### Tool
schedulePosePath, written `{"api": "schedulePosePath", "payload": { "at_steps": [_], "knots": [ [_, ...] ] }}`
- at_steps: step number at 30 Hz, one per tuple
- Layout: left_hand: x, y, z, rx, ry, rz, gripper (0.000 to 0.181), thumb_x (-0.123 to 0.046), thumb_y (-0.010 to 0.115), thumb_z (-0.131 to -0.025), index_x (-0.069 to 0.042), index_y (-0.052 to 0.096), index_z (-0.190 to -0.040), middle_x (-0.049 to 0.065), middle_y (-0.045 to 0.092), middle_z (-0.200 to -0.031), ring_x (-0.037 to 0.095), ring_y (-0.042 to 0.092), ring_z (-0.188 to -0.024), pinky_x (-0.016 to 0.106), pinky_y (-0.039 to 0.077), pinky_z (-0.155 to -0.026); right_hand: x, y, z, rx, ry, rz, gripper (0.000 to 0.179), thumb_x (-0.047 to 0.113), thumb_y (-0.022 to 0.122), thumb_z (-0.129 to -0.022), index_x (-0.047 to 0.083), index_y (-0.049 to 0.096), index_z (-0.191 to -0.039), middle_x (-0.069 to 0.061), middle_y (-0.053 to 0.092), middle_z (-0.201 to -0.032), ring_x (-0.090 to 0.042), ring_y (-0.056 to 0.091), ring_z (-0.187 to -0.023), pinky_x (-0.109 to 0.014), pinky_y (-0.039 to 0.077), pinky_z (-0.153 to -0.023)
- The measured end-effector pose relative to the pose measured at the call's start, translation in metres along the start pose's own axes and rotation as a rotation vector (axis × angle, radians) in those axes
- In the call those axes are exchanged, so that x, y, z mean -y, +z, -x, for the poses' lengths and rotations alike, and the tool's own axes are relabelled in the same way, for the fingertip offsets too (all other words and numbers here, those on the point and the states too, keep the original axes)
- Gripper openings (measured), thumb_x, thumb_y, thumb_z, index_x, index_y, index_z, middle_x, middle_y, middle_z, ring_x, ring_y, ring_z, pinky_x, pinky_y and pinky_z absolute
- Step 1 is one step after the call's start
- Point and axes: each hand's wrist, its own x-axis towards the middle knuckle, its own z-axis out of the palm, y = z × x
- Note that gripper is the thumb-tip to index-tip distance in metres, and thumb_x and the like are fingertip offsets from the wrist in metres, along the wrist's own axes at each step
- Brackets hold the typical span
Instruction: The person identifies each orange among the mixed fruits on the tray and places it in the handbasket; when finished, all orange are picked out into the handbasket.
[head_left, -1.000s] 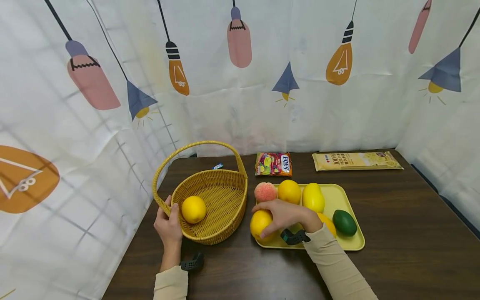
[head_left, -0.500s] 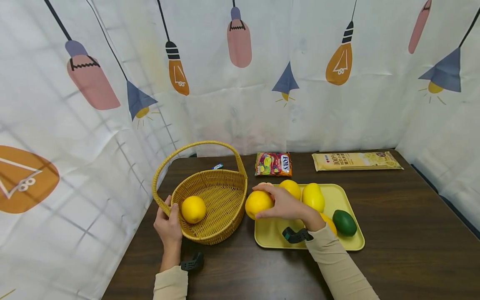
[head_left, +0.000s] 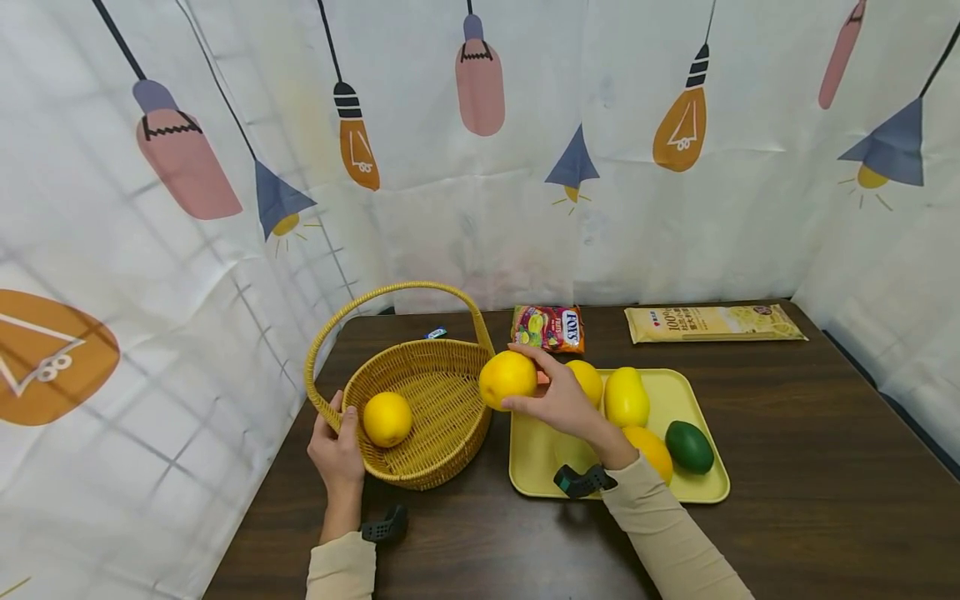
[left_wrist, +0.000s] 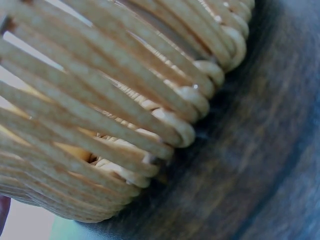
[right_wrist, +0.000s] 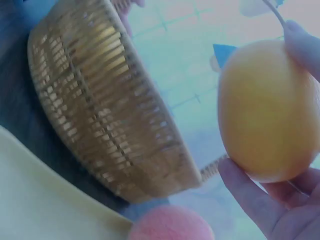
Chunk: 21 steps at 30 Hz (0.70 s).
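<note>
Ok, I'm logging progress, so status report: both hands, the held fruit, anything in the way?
Left hand holding basket at its left. Right hand gripping yellow-orange fruit, clear of tray. Handle nearby, possible snag.

The basket point(head_left: 442, 417) looks rough-woven, the held fruit point(head_left: 504, 380) smooth.

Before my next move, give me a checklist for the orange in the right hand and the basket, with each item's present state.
1. Held orange gripped: ok, the right hand pinches it.
2. Held orange off the tray: ok, it is lifted.
3. Basket steadied: ok, the left hand grips its left side.
4. Space inside: ok, a second orange lies toward the left, bare weave beside it.
5. Held orange over the basket's middle: not ok, it is by the right rim.
6. Grip firmness: cannot tell.
</note>
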Motion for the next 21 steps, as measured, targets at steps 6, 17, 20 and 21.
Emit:
{"api": "schedulePosePath", "payload": {
  "at_steps": [6,17,20,21],
  "knots": [
    [0.0,0.0,0.0,0.002,-0.012,-0.012,0.039,-0.02,0.057,-0.096,-0.004,0.062,-0.132,0.02,0.063,-0.127,0.022,0.059,-0.11,0.006,0.04,-0.083,-0.001,0.013,-0.001,-0.011,-0.01,-0.092,0.07,0.008,0.073,-0.087,0.02,0.041,-0.148,-0.013,0.045,-0.142,-0.035,0.061,-0.106,-0.036,0.056,-0.079],
    [-0.002,-0.001,0.001,0.014,-0.021,-0.008,0.04,-0.022,0.057,-0.096,-0.005,0.061,-0.132,0.019,0.063,-0.128,0.025,0.058,-0.112,0.007,0.04,-0.083,0.012,0.053,-0.005,0.011,-0.053,-0.124,0.073,0.0,0.074,-0.084,0.006,0.038,-0.147,-0.018,0.05,-0.136,-0.03,0.062,-0.106,-0.04,0.054,-0.085],
    [-0.002,0.0,0.0,0.012,-0.018,-0.007,0.04,-0.021,0.057,-0.096,-0.004,0.061,-0.132,0.02,0.063,-0.127,0.024,0.059,-0.111,0.006,0.04,-0.083,0.006,0.066,-0.01,-0.031,-0.091,-0.078,0.076,0.003,0.078,-0.081,0.01,0.041,-0.147,-0.014,0.052,-0.135,-0.025,0.062,-0.102,-0.042,0.055,-0.082],
    [-0.002,0.0,0.0,0.012,-0.017,-0.006,0.04,-0.02,0.057,-0.096,-0.003,0.061,-0.132,0.02,0.063,-0.127,0.019,0.06,-0.109,0.006,0.04,-0.083,0.004,0.071,-0.012,-0.045,-0.105,-0.063,0.076,0.004,0.079,-0.08,0.012,0.043,-0.146,-0.012,0.053,-0.135,-0.024,0.061,-0.102,-0.041,0.055,-0.082]
  ]
}}
